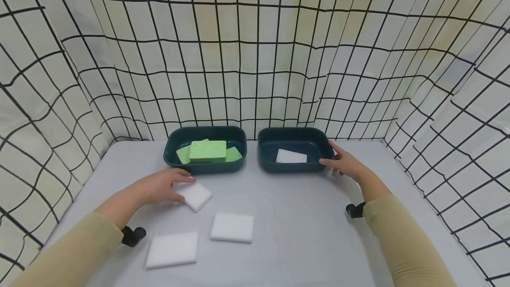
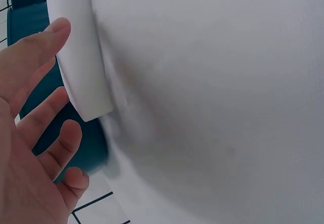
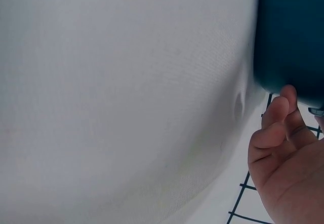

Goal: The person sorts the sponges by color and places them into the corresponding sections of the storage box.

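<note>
In the head view my left hand (image 1: 161, 186) is at a white sponge block (image 1: 198, 197) in front of the left bin. Thumb and index finger pinch it at its left edge and top corner; the left wrist view shows the thumb over one edge of the sponge (image 2: 81, 57), with the other fingers loosely bent. On the right, my right hand (image 1: 346, 160) holds the right end of a dark teal bin (image 1: 292, 167), thumb at the front corner and index finger at the side rim. One white sponge (image 1: 291, 156) lies inside that bin.
A second dark teal bin (image 1: 205, 168) at the back left contains several green sponges (image 1: 208, 150). Two more white sponges lie in front: one near the middle (image 1: 233, 227), one further left (image 1: 172, 250). Black wire grid (image 1: 259, 56) encloses the white-covered table (image 1: 295, 234) at the back and sides.
</note>
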{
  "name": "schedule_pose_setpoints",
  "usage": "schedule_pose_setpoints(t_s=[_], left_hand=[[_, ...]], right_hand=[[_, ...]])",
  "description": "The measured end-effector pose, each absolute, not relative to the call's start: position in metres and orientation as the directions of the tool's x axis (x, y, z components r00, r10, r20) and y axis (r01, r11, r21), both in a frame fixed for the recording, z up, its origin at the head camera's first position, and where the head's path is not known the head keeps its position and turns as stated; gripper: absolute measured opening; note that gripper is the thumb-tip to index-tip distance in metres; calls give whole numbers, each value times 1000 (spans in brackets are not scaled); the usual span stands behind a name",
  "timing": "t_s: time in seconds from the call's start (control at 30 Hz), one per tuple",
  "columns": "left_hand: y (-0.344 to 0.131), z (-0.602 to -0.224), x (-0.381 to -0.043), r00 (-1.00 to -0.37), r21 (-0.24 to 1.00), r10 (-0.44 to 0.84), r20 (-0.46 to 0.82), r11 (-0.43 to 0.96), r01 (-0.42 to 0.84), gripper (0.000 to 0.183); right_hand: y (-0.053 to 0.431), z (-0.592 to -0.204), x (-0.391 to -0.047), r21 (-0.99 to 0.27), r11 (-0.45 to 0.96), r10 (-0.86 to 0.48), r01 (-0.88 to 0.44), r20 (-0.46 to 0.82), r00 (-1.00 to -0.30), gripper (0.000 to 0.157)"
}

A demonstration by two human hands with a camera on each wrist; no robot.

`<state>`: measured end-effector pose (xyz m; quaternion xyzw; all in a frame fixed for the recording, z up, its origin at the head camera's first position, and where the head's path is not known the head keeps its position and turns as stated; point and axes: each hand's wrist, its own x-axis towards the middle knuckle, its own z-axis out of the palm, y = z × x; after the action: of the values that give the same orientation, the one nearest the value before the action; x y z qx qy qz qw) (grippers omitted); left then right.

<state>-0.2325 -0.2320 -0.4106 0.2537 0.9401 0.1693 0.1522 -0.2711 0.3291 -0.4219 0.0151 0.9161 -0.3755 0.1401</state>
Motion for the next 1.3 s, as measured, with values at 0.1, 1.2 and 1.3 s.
schedule_pose_setpoints(t_s=[0.1,1.2,1.3], left_hand=[[-230,-411,-232,-826,385,530,-192,815,433,55],[-255,-413,-220,-839,436,500,-216,818,375,61],[-256,-415,-221,-837,447,501,-221,815,370,62]], right_hand=[[330,-422,-271,-682,720,-79,129,-265,-961,98],[328,-420,-270,-686,715,-78,132,-267,-961,103],[328,-420,-270,-686,716,-79,131,-266,-961,103]])
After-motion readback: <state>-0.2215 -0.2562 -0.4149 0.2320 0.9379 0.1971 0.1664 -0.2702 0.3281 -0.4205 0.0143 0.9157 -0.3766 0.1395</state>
